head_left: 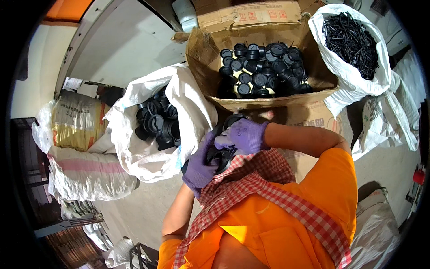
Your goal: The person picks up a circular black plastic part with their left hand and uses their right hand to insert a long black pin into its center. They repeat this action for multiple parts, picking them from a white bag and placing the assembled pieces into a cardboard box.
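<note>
In front of my chest, both hands wear purple gloves and work close together. My left hand (200,168) is curled round several black round plastic parts (219,159), partly hidden by the gloves. The fingers of my right hand (245,135) are bent inward onto these parts, next to the left thumb; what they pinch is hidden. Another black round part (234,120) shows just beyond the right fingers. To the left, an open white sack (192,98) holds similar black round parts (156,119). Beyond my hands, a cardboard box (264,104) contains many black round parts (260,80), some with thin spikes sticking up.
At the far right stands a white sack (331,65) full of thin black plastic sticks (351,45). Filled sacks (92,172) lie at the left, below a yellow bag (76,121). A pale bag (376,228) rests at the lower right.
</note>
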`<state>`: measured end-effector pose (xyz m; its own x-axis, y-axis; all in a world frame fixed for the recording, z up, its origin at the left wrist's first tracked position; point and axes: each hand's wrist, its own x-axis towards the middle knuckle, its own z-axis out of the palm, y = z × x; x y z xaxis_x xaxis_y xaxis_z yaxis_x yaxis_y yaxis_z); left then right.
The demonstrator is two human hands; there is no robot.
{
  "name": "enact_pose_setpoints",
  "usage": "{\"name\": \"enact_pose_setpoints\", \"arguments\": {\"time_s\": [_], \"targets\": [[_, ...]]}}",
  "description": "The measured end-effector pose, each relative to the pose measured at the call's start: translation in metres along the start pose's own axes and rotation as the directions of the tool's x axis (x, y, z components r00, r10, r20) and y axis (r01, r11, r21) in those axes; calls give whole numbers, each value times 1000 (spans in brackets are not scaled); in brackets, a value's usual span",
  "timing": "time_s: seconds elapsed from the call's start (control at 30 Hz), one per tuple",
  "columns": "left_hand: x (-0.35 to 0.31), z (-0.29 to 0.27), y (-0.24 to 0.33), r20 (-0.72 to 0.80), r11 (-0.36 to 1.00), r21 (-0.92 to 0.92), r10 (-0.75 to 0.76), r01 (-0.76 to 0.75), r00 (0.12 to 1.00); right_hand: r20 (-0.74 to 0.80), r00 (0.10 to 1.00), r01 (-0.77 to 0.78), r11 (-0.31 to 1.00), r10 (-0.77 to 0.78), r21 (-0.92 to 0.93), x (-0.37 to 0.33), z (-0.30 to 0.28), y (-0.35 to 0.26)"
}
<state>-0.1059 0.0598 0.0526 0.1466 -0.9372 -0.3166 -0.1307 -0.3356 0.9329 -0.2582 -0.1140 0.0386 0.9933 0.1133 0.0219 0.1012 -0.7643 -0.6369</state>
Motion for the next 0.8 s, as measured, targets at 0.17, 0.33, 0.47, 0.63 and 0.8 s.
{"name": "enact_pose_setpoints", "arguments": {"time_s": [0.17,0.33,0.47,0.63,0.8], "targets": [[1,1,3,-43,817,570,139,-90,989,108,971,-205,976,211,-70,7,-4,-12],[-6,-6,23,-5,925,279,271,-259,963,481,836,-341,435,-266,833,7,-15,24],[1,-11,23,-311,936,-226,193,-269,931,-155,985,141,-170,-72,975,9,1,29],[27,27,33,-162,876,-458,85,-152,983,-309,908,319,12,284,948,42,0,27],[58,21,22,-321,799,584,392,-146,862,-683,713,63,956,158,287,59,-1,67]]}}
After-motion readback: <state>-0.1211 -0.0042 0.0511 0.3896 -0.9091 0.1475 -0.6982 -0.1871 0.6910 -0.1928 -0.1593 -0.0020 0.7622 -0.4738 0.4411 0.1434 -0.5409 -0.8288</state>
